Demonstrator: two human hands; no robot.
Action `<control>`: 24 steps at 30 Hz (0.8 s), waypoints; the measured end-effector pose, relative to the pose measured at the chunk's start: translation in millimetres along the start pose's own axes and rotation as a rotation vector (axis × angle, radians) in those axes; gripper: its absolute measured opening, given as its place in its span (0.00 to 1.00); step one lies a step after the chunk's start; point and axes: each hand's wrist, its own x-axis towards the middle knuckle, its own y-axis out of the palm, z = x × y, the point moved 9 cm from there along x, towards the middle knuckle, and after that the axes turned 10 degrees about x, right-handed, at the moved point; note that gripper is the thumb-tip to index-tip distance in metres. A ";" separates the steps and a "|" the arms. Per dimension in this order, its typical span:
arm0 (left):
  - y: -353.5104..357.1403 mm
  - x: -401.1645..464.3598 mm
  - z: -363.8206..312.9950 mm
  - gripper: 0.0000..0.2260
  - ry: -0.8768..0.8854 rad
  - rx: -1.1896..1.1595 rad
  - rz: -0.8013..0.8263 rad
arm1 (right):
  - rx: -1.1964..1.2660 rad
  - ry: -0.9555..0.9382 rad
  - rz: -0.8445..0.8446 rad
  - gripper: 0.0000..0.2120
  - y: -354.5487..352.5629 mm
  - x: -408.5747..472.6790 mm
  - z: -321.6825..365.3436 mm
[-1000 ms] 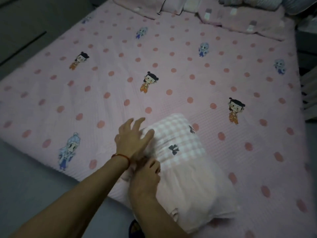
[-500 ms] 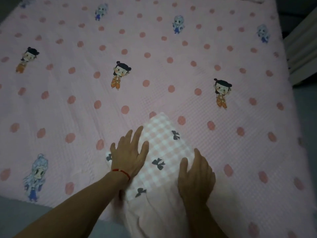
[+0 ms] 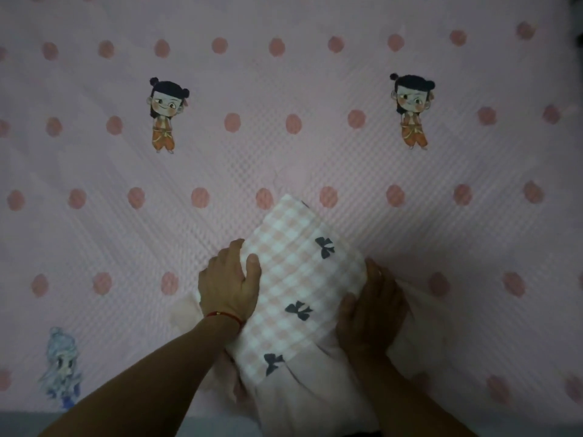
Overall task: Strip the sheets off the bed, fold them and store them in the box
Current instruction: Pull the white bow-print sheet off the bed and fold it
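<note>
Hands clamp the folded checked sheet [image 3: 303, 279] at bed's near edge: left hand [image 3: 228, 287], right hand [image 3: 370, 305]; squeeze evenly, lift level.

A folded sheet [image 3: 303, 285] lies on the bed near its front edge, turned at a slant. Its upper face is pink-and-white check printed with dark bows; plain pale pink cloth hangs out loosely from its near end and bunches toward the bed's edge. Under it a second sheet [image 3: 284, 159], pale pink with darker pink dots and cartoon figures, is spread flat over the bed, with shallow creases fanning out from the folded bundle
</note>
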 end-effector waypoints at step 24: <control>-1.6 -13.9 7.5 0.29 0.060 0.034 -0.029 | -0.138 0.097 -0.093 0.39 40.8 -111.7 10.5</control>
